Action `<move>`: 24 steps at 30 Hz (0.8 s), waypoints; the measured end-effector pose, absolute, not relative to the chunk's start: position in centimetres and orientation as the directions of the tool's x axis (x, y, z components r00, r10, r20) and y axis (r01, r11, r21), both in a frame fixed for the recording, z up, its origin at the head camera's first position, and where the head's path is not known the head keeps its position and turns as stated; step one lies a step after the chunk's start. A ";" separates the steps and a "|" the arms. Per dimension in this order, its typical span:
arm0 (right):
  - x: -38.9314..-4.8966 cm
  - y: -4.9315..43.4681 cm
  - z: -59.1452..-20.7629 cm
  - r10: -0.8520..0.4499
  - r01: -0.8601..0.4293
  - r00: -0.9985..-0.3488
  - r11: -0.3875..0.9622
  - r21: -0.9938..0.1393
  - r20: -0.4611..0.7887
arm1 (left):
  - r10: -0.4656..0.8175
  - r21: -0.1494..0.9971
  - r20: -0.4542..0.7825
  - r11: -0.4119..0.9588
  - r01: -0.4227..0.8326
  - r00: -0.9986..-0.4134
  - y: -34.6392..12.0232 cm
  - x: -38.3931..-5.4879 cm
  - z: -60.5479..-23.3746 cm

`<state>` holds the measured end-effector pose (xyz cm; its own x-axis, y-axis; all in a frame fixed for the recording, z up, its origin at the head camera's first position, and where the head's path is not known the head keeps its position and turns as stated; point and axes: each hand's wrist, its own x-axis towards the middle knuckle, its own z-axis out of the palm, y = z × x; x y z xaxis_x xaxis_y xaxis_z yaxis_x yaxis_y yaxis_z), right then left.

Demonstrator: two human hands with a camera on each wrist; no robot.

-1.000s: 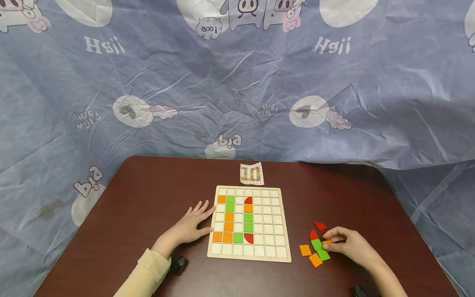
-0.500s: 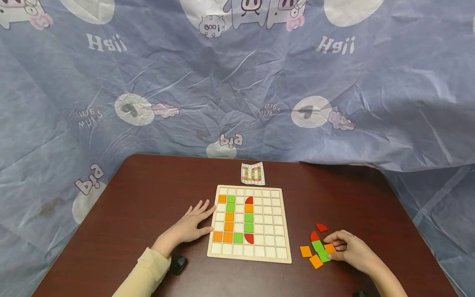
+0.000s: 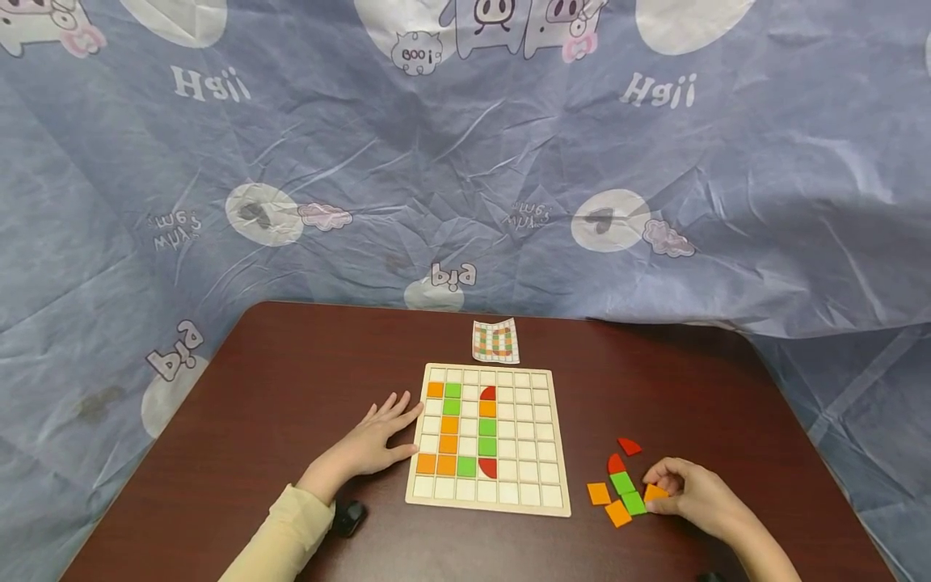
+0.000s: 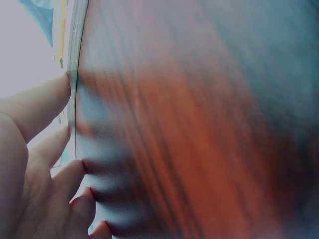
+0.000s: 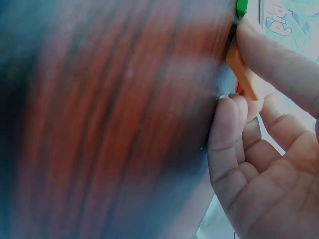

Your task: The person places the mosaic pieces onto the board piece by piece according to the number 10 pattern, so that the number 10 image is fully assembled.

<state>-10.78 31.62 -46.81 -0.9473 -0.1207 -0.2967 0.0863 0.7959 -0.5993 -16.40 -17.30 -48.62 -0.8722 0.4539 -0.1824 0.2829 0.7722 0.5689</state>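
Note:
In the head view, my right hand (image 3: 691, 497) pinches an orange square tile (image 3: 655, 492) between thumb and fingers, just right of two green tiles (image 3: 629, 493). The right wrist view has this tile (image 5: 242, 74) tilted between thumb and fingertips. My left hand (image 3: 371, 440) lies spread on the table, with fingertips and thumb at the left edge of a pale wooden grid board (image 3: 527, 509). Orange and green squares and two red quarter-round pieces (image 3: 487, 468) fill some of the board's cells.
Beside the green tiles lie two more orange squares (image 3: 618, 513) and two red quarter-rounds (image 3: 629, 446). Behind the board is a small paper card (image 3: 496, 340) with a coloured grid pattern. A patterned blue-grey cloth (image 3: 465, 162) hangs behind the dark brown table (image 3: 327, 347).
My right hand has drawn the orange tile a little right and nearer, off the edge of the green tiles. The left hand and the board stay put.

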 end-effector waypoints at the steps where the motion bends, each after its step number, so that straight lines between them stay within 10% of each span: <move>1: -10.7 31.7 -46.8 -0.129 0.084 -0.946 0.791 -0.607 -0.299 | 0.452 0.568 -0.184 0.774 0.281 -0.873 -17.3 -16.4 -48.7; 24: -12.0 27.1 -46.5 -0.172 0.109 -0.956 0.543 -0.833 -0.237 | 0.447 0.563 -0.188 0.779 0.277 -0.874 -17.3 -16.4 -48.5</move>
<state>-11.98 27.15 -46.50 -0.9561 -0.1719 -0.2372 0.1089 0.5431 -0.8326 -16.42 -17.29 -48.49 -0.8744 0.4471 -0.1884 0.2769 0.7787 0.5629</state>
